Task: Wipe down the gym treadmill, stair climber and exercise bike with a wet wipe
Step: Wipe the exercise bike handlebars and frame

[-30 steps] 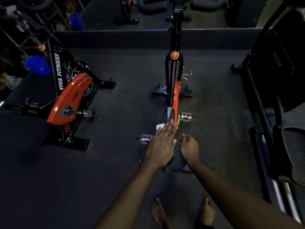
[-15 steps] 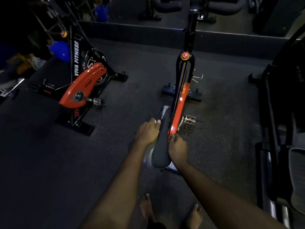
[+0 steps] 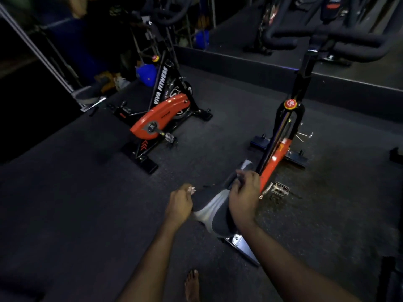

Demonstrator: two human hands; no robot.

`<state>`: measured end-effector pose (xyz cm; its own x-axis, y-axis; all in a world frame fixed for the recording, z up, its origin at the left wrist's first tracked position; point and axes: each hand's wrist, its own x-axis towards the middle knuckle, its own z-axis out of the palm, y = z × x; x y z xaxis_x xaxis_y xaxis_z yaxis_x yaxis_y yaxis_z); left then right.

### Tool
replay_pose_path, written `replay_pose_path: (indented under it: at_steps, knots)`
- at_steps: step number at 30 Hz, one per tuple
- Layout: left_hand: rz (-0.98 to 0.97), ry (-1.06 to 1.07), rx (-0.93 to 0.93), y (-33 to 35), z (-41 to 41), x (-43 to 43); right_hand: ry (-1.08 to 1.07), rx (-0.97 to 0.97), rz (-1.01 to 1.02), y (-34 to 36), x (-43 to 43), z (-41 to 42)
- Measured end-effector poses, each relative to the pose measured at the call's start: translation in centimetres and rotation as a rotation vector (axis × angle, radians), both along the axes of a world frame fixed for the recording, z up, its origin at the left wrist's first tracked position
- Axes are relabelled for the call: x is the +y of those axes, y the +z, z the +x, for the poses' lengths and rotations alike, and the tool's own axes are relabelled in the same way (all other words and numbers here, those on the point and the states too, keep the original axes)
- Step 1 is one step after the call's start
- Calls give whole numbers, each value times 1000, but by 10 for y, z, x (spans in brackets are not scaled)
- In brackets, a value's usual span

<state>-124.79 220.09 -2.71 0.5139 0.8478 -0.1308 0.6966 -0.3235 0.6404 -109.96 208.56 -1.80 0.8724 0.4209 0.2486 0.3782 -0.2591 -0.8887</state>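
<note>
An orange and black exercise bike [image 3: 275, 158] stands in front of me. Its dark saddle [image 3: 220, 219] with grey sides is just below my hands. My right hand [image 3: 244, 199] lies over the saddle's right side, its fingers curled round the narrow front part. Just left of the saddle, my left hand [image 3: 180, 203] hovers with curled fingers. A small pale bunch, seemingly the wet wipe [image 3: 192, 190], shows at its fingertips; most of the wipe is hidden in the hand. No treadmill or stair climber is clearly visible.
A second orange bike [image 3: 161, 120] marked VIVA FITNESS stands to the left on the dark rubber floor. The near bike's handlebars [image 3: 327, 40] rise at top right, its metal pedal [image 3: 280, 189] juts right. A low ledge under a mirror [image 3: 239, 62] runs behind. My bare foot [image 3: 192, 284] is below.
My left hand has come off the saddle's left side and moved out to the left. My right hand has slid forward along the saddle. The view has swung left and up.
</note>
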Motion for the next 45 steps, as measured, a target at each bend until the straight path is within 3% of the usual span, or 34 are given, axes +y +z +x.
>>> replay_pose_path:
  at_steps: [4, 7, 12, 16, 28, 34, 38, 45]
  knots:
    - [56, 109, -232, 38, -23, 25, 300, 174, 98, 27, 50, -20]
    - [21, 96, -426, 68, -42, 50, 493, 343, 45, 44, 92, -41]
    - [24, 14, -523, 112, -86, 108, 703, 511, 40, 90, 169, -82]
    - [40, -49, -553, 141, -122, 170, 819, 479, 83, 131, 230, -117]
    - [253, -139, -487, 150, -143, 343, 738, 431, 135, 131, 391, -123]
    - [161, -122, -479, 157, -104, 452, 827, 317, 145, 126, 495, -84]
    - [77, -151, -473, 171, -76, 532, 763, 397, 208, 129, 575, -54]
    - [-32, -174, -438, 174, -50, 646, 885, 454, 188, 134, 686, -21]
